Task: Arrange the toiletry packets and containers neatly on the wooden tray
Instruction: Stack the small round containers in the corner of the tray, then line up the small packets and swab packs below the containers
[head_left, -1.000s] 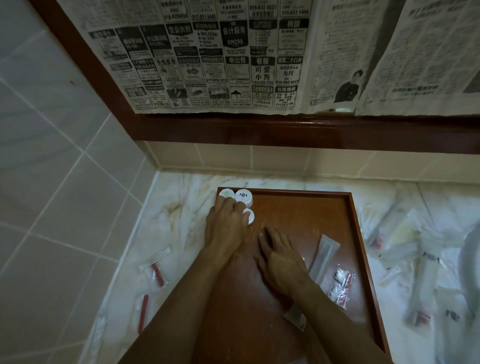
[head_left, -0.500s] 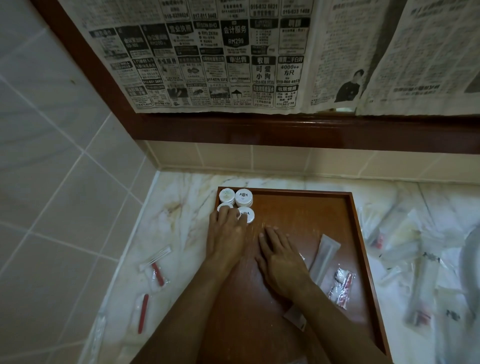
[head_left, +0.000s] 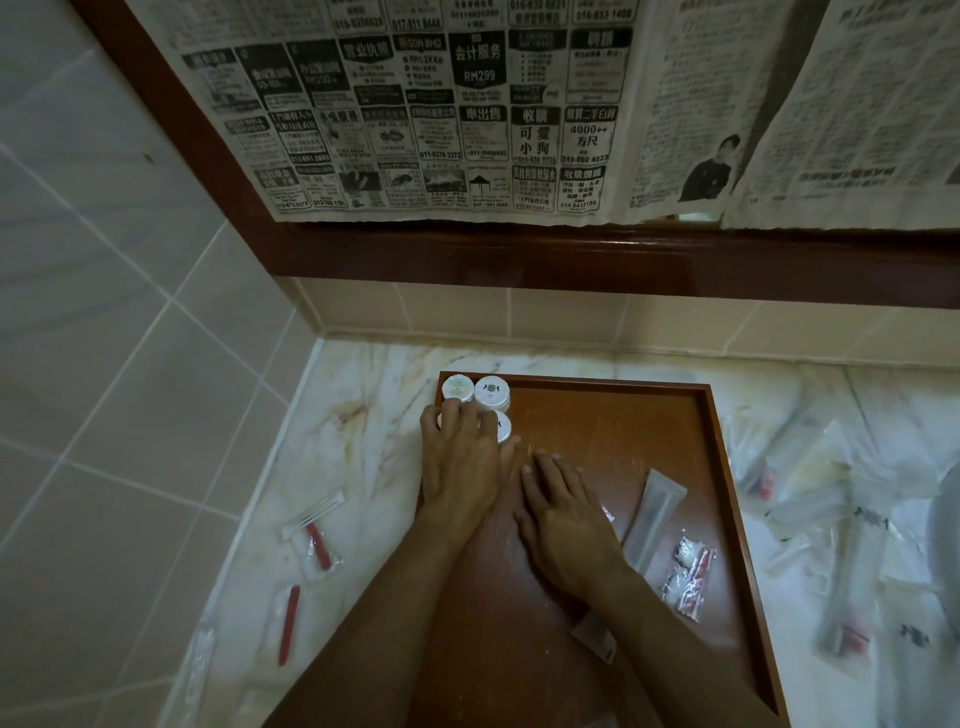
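Note:
A wooden tray (head_left: 613, 410) lies on the marble counter. Small round white-lidded containers (head_left: 491, 392) stand grouped in its far left corner. My left hand (head_left: 460, 462) rests over the nearer containers, fingers spread on their lids and partly hiding them. My right hand (head_left: 563, 514) lies flat on the tray floor, fingers straight, beside the left hand. On the tray to the right lie a long clear packet (head_left: 654, 512) and a small red-and-white packet (head_left: 685, 571). Another packet (head_left: 595, 636) shows under my right forearm.
Clear packets with red items (head_left: 317, 540) lie on the counter left of the tray. Several more clear packets (head_left: 810, 499) are scattered to the right. Newspaper (head_left: 447, 109) hangs over the wooden-framed mirror behind. Tiled walls close off the left and back.
My left hand has drawn back a little toward me, uncovering the far containers and resting on the nearer ones. My right hand has stayed flat in place.

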